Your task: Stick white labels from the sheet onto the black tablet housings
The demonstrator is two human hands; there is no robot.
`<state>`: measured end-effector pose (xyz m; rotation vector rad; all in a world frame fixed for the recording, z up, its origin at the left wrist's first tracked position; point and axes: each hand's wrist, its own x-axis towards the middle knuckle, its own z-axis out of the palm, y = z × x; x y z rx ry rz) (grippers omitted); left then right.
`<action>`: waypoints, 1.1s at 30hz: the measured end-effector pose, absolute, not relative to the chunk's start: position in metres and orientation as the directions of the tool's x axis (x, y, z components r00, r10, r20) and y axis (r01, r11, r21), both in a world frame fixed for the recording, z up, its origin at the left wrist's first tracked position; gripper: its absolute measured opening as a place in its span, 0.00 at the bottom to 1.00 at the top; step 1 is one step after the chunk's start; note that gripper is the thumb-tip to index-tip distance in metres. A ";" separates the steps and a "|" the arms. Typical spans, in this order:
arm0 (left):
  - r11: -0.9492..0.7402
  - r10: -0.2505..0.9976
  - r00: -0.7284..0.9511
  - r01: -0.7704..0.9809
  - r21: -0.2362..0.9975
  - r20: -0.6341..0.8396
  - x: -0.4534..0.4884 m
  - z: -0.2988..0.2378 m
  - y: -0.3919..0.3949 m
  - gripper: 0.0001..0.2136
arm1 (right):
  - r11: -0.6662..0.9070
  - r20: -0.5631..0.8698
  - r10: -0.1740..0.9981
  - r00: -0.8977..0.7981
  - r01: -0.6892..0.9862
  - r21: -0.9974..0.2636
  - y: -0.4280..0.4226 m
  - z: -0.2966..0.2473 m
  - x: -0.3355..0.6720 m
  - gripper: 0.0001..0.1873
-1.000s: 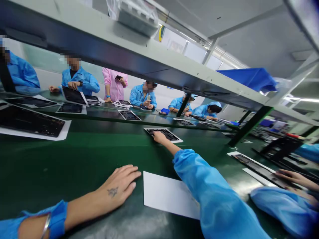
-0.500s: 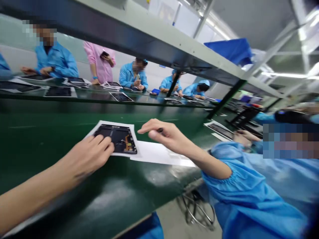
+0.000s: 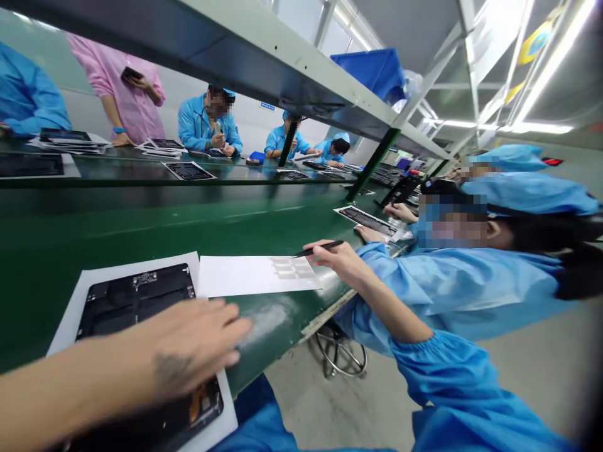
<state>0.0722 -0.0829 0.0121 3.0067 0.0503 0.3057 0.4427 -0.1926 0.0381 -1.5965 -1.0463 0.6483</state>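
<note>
My right hand point(image 3: 336, 260) is closed around black tweezers point(image 3: 320, 249). Their tips hover over or touch the right end of a white sheet point(image 3: 240, 276), where several pale grey adhesive strips point(image 3: 292, 269) sit in rows. To the left, an opened tablet point(image 3: 141, 292) with dark inner parts lies on white paper point(image 3: 63, 323). My left hand point(image 3: 202, 342) passes over this tablet, fingers stretched out and slightly blurred, holding nothing. It hides the middle of the tablet, and I cannot tell whether it touches it.
A co-worker in blue point(image 3: 452, 276) sits close on my right, hands at another tablet point(image 3: 367, 221). The green bench point(image 3: 264, 223) ends at a front edge, with a stool point(image 3: 342, 355) below. A shelf beam point(image 3: 292, 69) crosses overhead. More people work opposite.
My view has swung right. The tablet and its paper now appear nearer, at lower left. My left hand's fingers have come off the tablet's edge and straightened. My right hand has moved to the strips.
</note>
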 end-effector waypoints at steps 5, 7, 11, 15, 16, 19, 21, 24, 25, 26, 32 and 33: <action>-0.955 -0.281 0.951 -0.290 0.059 0.126 0.200 0.024 -0.034 0.23 | -0.071 0.064 0.881 0.469 0.266 -0.961 -0.187 0.014 0.431 0.29; -0.944 -0.293 0.953 -0.302 0.135 0.081 0.219 0.010 -0.027 0.26 | -0.120 -0.009 0.902 0.433 0.230 -0.966 -0.186 0.012 0.431 0.31; -0.925 -0.230 0.972 -0.231 0.300 0.041 0.223 -0.004 -0.028 0.24 | -0.190 -0.097 0.915 0.392 0.208 -0.959 -0.184 0.016 0.436 0.32; -0.916 -0.212 0.972 -0.232 0.328 0.098 0.221 -0.005 -0.028 0.22 | -0.242 -0.153 0.919 0.364 0.214 -0.946 -0.179 0.022 0.439 0.30; -0.914 -0.218 0.970 -0.241 0.326 0.107 0.221 -0.005 -0.028 0.22 | -0.256 -0.165 0.920 0.355 0.226 -0.940 -0.178 0.023 0.439 0.29; -0.916 -0.228 0.967 -0.252 0.311 0.113 0.223 -0.007 -0.028 0.22 | -0.292 -0.197 0.920 0.339 0.257 -0.921 -0.175 0.027 0.439 0.30; -0.921 -0.226 0.968 -0.248 0.299 0.109 0.224 -0.009 -0.028 0.22 | -0.312 -0.219 0.915 0.338 0.251 -0.916 -0.174 0.029 0.440 0.30; -0.923 -0.232 0.965 -0.258 0.284 0.123 0.225 -0.013 -0.029 0.22 | -0.337 -0.248 0.906 0.344 0.227 -0.914 -0.175 0.031 0.444 0.29; -0.924 -0.236 0.962 -0.266 0.276 0.137 0.226 -0.015 -0.029 0.21 | -0.341 -0.253 0.905 0.342 0.228 -0.912 -0.175 0.032 0.445 0.29; -0.924 -0.238 0.959 -0.272 0.267 0.154 0.226 -0.016 -0.029 0.21 | -0.343 -0.255 0.906 0.337 0.236 -0.909 -0.175 0.032 0.445 0.29; -0.926 -0.245 0.947 -0.292 0.240 0.209 0.228 -0.023 -0.027 0.20 | -0.359 -0.267 0.908 0.321 0.272 -0.893 -0.172 0.034 0.444 0.29; -0.926 -0.248 0.947 -0.294 0.239 0.205 0.228 -0.023 -0.027 0.21 | -0.362 -0.270 0.906 0.325 0.270 -0.892 -0.172 0.034 0.444 0.30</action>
